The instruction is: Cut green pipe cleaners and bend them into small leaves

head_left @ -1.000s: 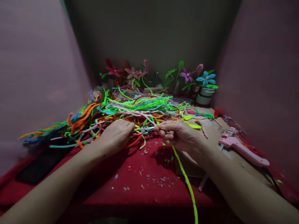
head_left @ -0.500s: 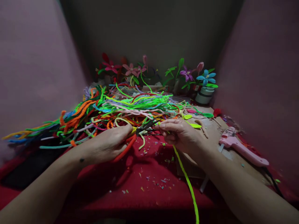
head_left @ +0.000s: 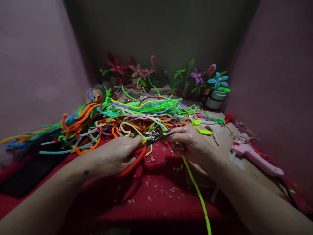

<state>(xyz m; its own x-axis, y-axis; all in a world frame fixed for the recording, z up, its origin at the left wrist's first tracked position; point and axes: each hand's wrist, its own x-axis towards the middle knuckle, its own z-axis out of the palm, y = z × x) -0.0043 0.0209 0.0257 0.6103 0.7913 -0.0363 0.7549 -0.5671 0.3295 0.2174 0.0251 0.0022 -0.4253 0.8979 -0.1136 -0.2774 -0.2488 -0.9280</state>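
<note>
In my left hand (head_left: 123, 153) is a pair of black-jawed pliers (head_left: 157, 138) with orange and yellow handles. My fingers wrap the grips, and the jaws point right, nearly closed. My right hand (head_left: 187, 138) pinches a yellow-green pipe cleaner (head_left: 197, 186), whose long tail hangs past the front edge of the table. A small yellow-green bit shows at the jaws, close to my right fingertips. Whether the jaws grip it, I cannot tell. A pale yellow pipe cleaner (head_left: 133, 125) curls just beyond my left hand.
A heap of coloured pipe cleaners (head_left: 144, 109) spreads behind my hands. Right of them, a pink glue gun (head_left: 256, 158) lies on cardboard (head_left: 223, 153) near yellow-green leaf shapes (head_left: 204, 132). Fuzzy flowers (head_left: 217, 81) stand at the back. Clippings dot the red cloth (head_left: 137, 209); a dark flat object (head_left: 29, 174) lies left.
The pliers' jaws have gone from spread apart to nearly closed. My left hand has shifted slightly right and down, while my right hand keeps its pinch.
</note>
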